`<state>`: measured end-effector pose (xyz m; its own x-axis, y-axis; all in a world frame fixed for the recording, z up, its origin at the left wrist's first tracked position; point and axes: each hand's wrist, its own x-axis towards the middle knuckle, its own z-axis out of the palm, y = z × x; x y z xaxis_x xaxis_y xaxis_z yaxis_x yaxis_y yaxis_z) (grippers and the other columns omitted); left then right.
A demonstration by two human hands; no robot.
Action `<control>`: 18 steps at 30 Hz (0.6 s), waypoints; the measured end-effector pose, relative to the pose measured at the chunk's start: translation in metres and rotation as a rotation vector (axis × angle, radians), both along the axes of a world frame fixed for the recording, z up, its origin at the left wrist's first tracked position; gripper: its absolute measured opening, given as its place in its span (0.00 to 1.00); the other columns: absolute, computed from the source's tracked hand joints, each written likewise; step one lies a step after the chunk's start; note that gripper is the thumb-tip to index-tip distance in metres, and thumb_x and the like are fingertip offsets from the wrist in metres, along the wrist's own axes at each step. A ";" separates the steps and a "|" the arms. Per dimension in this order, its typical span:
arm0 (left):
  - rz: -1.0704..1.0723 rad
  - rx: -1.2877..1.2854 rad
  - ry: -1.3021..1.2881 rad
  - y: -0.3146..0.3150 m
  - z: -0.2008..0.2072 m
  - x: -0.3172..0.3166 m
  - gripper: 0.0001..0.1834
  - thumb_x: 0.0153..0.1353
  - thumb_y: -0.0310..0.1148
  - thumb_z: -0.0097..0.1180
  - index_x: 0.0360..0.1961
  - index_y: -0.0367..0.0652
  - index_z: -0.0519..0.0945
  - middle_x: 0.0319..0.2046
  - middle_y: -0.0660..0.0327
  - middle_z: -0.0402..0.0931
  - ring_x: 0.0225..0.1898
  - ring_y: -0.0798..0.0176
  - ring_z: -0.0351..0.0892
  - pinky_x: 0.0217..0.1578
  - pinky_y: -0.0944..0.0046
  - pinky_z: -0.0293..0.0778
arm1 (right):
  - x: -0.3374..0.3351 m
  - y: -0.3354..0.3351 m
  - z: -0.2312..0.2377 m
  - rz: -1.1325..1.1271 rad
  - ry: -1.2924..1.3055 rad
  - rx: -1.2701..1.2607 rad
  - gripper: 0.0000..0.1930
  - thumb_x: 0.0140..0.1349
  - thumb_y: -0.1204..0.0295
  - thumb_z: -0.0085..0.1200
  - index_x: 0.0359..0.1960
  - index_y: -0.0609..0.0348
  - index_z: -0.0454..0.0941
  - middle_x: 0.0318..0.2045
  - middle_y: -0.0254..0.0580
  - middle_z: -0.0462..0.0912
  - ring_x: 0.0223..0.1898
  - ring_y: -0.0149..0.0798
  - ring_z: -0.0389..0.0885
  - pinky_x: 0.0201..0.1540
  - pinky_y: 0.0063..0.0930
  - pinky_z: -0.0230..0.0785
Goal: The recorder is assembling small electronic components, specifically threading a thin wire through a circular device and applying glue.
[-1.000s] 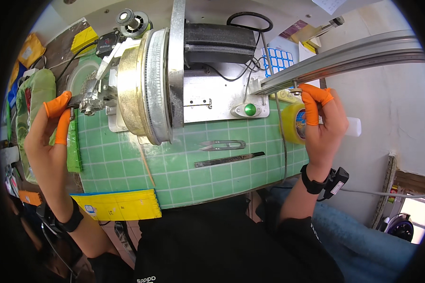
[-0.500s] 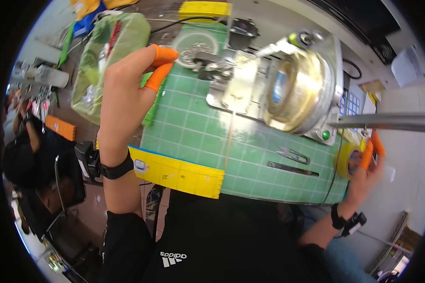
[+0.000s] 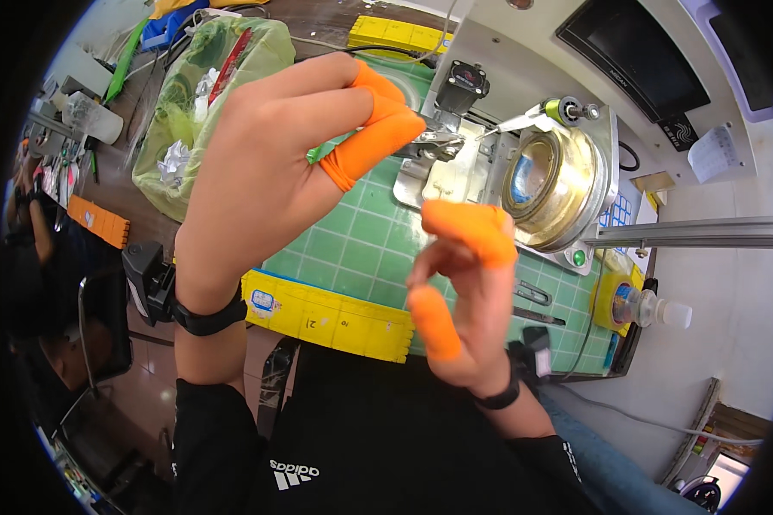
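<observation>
My left hand [image 3: 275, 159], with orange finger cots, is closed in a pinch at the near-left end of a small metal clamp [image 3: 442, 146]. What lies between its fingertips, if anything, is hidden. The clamp sits on the bench machine's metal plate [image 3: 410, 186], beside a pale block [image 3: 455, 174]. In front of this plate I hold my right hand [image 3: 468, 296], also in orange finger cots. Its thumb and fingers are curved and apart, and nothing shows between them. A round, brassy metal part [image 3: 551, 184] stands just to the right of the block.
A green gridded mat [image 3: 361, 249] covers the bench, with a yellow ruler strip [image 3: 335, 319] along its front edge. Thread snips [image 3: 534, 293] and dark tweezers [image 3: 538, 316] lie right of my right hand. A bag-lined bin [image 3: 167, 129] stands left; a capped clear bottle [image 3: 653, 307] stands right.
My left hand has moved right to the clamp, now covering most of the dish of small metal pieces. My right hand has come in from the far right to the middle, before the machine.
</observation>
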<state>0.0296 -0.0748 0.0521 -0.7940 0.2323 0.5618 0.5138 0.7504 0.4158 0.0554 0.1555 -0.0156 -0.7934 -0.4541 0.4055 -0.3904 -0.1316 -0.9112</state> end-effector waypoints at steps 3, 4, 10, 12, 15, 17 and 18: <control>-0.009 0.026 -0.009 -0.001 0.000 -0.002 0.09 0.67 0.27 0.62 0.44 0.33 0.87 0.38 0.52 0.85 0.37 0.54 0.85 0.37 0.63 0.75 | -0.010 -0.015 -0.017 -0.077 -0.227 -0.107 0.30 0.75 0.69 0.55 0.73 0.62 0.60 0.58 0.44 0.68 0.39 0.29 0.72 0.47 0.26 0.69; -0.016 0.057 0.005 -0.001 -0.001 -0.003 0.10 0.68 0.27 0.61 0.45 0.33 0.87 0.37 0.52 0.84 0.36 0.54 0.84 0.36 0.63 0.75 | -0.015 -0.019 -0.021 -0.170 -0.316 -0.147 0.30 0.78 0.65 0.51 0.76 0.62 0.55 0.57 0.42 0.69 0.41 0.29 0.70 0.48 0.26 0.69; -0.100 0.088 0.002 0.007 -0.019 -0.029 0.13 0.70 0.28 0.57 0.51 0.34 0.86 0.35 0.50 0.79 0.37 0.51 0.81 0.37 0.59 0.72 | -0.039 -0.036 -0.027 -0.308 -0.386 -0.223 0.25 0.81 0.68 0.47 0.75 0.60 0.60 0.54 0.34 0.70 0.44 0.25 0.68 0.51 0.24 0.67; -0.107 0.050 -0.011 0.009 -0.013 -0.039 0.14 0.70 0.28 0.56 0.52 0.34 0.85 0.38 0.51 0.81 0.40 0.51 0.82 0.40 0.60 0.73 | -0.048 -0.040 -0.028 -0.321 -0.400 -0.281 0.19 0.81 0.68 0.48 0.69 0.59 0.67 0.50 0.32 0.72 0.42 0.23 0.68 0.50 0.21 0.66; -0.208 0.062 -0.031 0.010 -0.005 -0.064 0.16 0.71 0.28 0.54 0.55 0.35 0.84 0.47 0.53 0.84 0.47 0.52 0.83 0.48 0.62 0.75 | -0.058 -0.034 -0.047 -0.319 -0.317 -0.280 0.13 0.81 0.69 0.47 0.61 0.58 0.70 0.49 0.32 0.73 0.42 0.24 0.69 0.49 0.21 0.67; -0.306 0.116 -0.034 0.025 -0.007 -0.091 0.17 0.72 0.29 0.53 0.57 0.36 0.84 0.52 0.54 0.85 0.51 0.53 0.84 0.52 0.62 0.76 | -0.056 -0.034 -0.048 -0.326 -0.342 -0.297 0.09 0.81 0.72 0.47 0.57 0.58 0.70 0.47 0.33 0.72 0.43 0.25 0.69 0.50 0.23 0.65; -0.428 0.304 -0.135 0.042 -0.006 -0.105 0.15 0.75 0.34 0.53 0.51 0.33 0.84 0.42 0.51 0.84 0.41 0.56 0.81 0.44 0.61 0.75 | -0.054 -0.037 -0.047 -0.317 -0.365 -0.318 0.05 0.81 0.74 0.47 0.52 0.58 0.69 0.45 0.35 0.72 0.43 0.27 0.69 0.51 0.24 0.64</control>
<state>-0.0757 -0.0324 0.0463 -0.7337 0.3936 0.5539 0.6744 0.3217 0.6647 0.0014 0.1186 -0.0622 -0.9849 -0.0718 0.1573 -0.1230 -0.3486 -0.9292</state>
